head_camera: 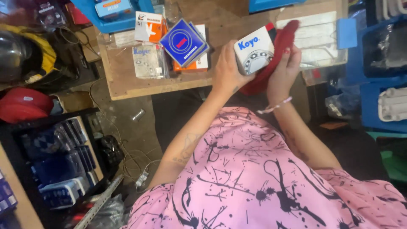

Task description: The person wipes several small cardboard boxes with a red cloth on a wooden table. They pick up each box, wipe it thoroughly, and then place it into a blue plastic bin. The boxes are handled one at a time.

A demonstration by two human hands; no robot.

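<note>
Mid-wipe. Left hand (227,70) gripped white bearing box (254,53), fingers closed round its near-left side, above wooden bench (123,80) edge. Right hand (283,72) curled, pressing red cloth (277,46) against box's right. Next likely needs box rotated for unwiped faces.

Single head view, looking steeply down (close) over hands, wooden bench (127,80) beyond

Bare surface (127,80) opens left of the blue square box (183,41); stacked cartons (149,42) crowd round that box; right of it, both hands block the edge.
</note>
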